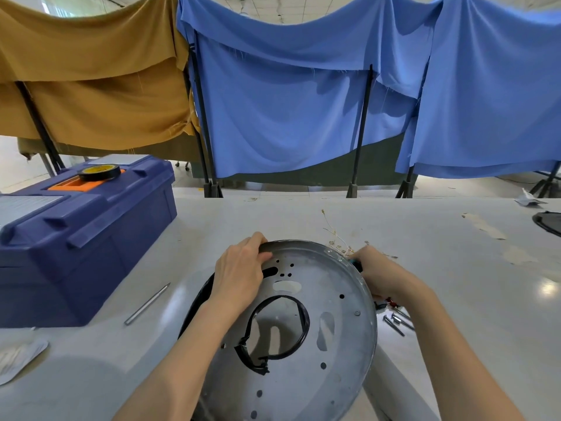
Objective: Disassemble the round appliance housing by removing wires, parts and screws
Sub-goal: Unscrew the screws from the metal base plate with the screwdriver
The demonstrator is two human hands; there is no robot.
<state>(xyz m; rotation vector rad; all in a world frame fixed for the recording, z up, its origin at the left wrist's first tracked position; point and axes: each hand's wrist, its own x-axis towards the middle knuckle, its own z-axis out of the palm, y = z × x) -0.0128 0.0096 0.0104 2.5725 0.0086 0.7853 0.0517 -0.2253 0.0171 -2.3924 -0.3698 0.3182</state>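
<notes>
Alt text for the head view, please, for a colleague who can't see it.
Left hand grips the far rim of a round metal housing on a white table; right hand holds a small tool at its right rim. A black wire loop lies inside, loose screws to the right, a blue toolbox left.

Beyond the far edge of the white tabletop, a mustard-brown cloth on the left and blue cloths hang draped over black metal stands on a pale glossy floor. White ceiling tiles show above, and a light glares off the tabletop near its right edge.
</notes>
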